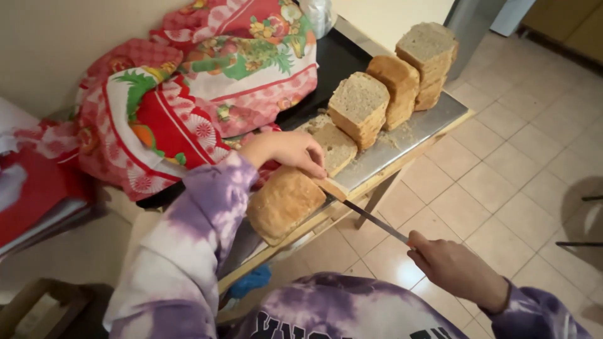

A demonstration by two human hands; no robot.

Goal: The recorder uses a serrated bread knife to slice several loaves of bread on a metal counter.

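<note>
Left hand lies curled over the top of a brown bread loaf, fingertips pressing down at its cut end; the palm side is hidden. The loaf sits at the near edge of a metal-topped surface, tilted toward the camera. Right hand is closed round the handle of a long knife; the handle is fully covered by the fingers. The blade runs up and left from that hand to the loaf's cut face, its tip hidden behind the bread and the left fingers, so how deep it sits cannot be told. Just beyond the loaf a cut slice lies leaning on the surface. Further along stand three stacks of slices, with crumbs around them. A red floral cloth is bunched over the back of the surface, covering whatever is under it. Both arms wear purple tie-dye sleeves. A tiled floor shows on the right. Something blue under the surface edge is too obscured to identify. Left edge of view is blurred and cut off.
</note>
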